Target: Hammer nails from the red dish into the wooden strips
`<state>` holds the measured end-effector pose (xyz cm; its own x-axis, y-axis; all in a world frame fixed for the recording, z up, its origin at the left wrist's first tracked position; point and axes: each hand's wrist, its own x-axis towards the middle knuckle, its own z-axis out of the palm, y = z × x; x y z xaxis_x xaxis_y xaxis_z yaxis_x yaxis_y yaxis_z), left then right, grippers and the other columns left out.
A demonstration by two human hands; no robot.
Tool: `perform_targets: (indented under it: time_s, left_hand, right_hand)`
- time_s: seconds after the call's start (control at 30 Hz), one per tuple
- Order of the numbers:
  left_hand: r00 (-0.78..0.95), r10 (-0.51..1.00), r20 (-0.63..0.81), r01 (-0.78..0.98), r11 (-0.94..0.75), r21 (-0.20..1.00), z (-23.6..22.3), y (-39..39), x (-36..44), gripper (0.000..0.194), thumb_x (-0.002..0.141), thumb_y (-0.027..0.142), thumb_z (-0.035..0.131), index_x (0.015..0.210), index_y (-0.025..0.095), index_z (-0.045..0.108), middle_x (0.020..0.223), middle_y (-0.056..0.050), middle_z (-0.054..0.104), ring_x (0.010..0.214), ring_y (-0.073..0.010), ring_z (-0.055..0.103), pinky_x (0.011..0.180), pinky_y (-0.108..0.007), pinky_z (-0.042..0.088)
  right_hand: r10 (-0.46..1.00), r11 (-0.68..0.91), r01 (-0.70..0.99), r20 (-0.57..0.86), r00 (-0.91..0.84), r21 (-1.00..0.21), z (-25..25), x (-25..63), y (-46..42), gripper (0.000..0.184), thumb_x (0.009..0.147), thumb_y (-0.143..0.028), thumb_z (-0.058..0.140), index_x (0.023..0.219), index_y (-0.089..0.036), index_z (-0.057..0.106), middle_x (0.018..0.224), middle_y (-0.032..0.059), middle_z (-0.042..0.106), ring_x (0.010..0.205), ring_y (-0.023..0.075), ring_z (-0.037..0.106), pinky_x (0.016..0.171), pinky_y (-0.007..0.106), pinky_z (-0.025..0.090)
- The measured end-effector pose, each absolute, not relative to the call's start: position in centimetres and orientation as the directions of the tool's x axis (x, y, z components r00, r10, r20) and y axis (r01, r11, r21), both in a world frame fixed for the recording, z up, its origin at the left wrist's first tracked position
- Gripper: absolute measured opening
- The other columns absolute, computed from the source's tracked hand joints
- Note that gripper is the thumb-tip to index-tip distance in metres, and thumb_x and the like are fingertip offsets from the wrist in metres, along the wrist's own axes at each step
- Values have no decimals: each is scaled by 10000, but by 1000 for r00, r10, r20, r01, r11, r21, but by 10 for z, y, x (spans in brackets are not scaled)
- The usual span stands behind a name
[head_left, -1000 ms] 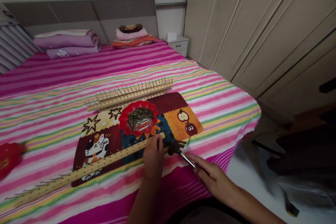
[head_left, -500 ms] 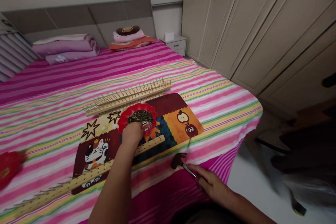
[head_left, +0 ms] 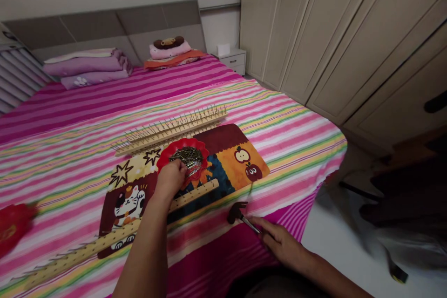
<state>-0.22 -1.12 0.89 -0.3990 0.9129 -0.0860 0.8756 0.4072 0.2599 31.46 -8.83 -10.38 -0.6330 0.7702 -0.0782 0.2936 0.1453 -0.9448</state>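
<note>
My left hand (head_left: 172, 177) is at the near left rim of a red scalloped bowl (head_left: 164, 154) full of loose nails (head_left: 190, 154). Its fingers are pinched together, and what they hold, if anything, is too small to make out. My right hand (head_left: 279, 240) grips a claw hammer (head_left: 237, 213) by its handle, the dark head low over the bed's near side. Between me and the bowl lies a long wooden strip (head_left: 195, 193) dotted with holes or nail heads, nails sticking out at its left end. My left forearm hides part of this strip.
Beyond the bowl, wooden strips (head_left: 171, 130) bristle with upright nails. A patterned mat (head_left: 240, 142) lies under the bowl on the striped bed cover (head_left: 289, 149). At the far left is a red object (head_left: 14, 226). Folded bedding (head_left: 91, 67) is stacked near the headboard; a wardrobe (head_left: 307, 32) stands right.
My left hand has left the right end of the near strip and reached the bowl of nails, then drawn back slightly. The hammer has lowered a little in my right hand.
</note>
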Motion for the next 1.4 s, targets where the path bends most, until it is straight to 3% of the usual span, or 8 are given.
perform_targets:
  time_s: [0.13, 0.23, 0.67, 1.07, 1.4]
  left_hand:
    - [-507, 862, -7, 493, 297, 818, 14, -40, 7, 296, 674, 394, 618, 859, 169, 669, 740, -31, 692, 681, -160, 624, 651, -264, 476]
    - [-554, 829, -79, 198, 224, 954, 7, -64, 22, 407, 572, 447, 699, 852, 153, 680, 712, -25, 692, 660, -152, 625, 653, -270, 497]
    - [-737, 673, -71, 158, 273, 949, -61, -80, 68, 315, 660, 445, 628, 839, 196, 700, 758, -17, 711, 708, -160, 644, 733, -305, 517]
    - [-742, 667, -67, 210, 326, 922, -67, -80, 70, 347, 709, 476, 603, 906, 204, 693, 843, -37, 718, 807, -186, 652, 749, -315, 514]
    - [-684, 709, 171, 522, 312, 794, -63, -77, 77, 242, 762, 385, 530, 810, 203, 681, 804, -39, 693, 778, -176, 628, 756, -298, 474]
  right_hand:
    - [780, 147, 290, -70, -622, -945, -105, 315, -89, 443, 877, -217, 438, 1293, -173, 583, 1240, 98, 669, 1127, 234, 628, 980, 360, 478]
    - [781, 141, 290, -73, -620, -946, -105, 314, -89, 435, 875, -228, 450, 1285, -184, 588, 1231, 90, 676, 1115, 237, 634, 972, 361, 486]
    - [786, 149, 297, -70, -614, -943, -102, 313, -91, 432, 885, -243, 433, 1284, -186, 589, 1206, 83, 691, 1083, 234, 651, 941, 355, 508]
    - [790, 148, 304, -72, -609, -941, -103, 314, -91, 431, 886, -235, 443, 1290, -189, 584, 1240, 83, 670, 1128, 222, 624, 982, 367, 478]
    - [795, 134, 314, -88, -600, -940, -100, 314, -94, 425, 897, -286, 454, 1286, -184, 593, 1243, 99, 667, 1134, 245, 621, 994, 400, 468]
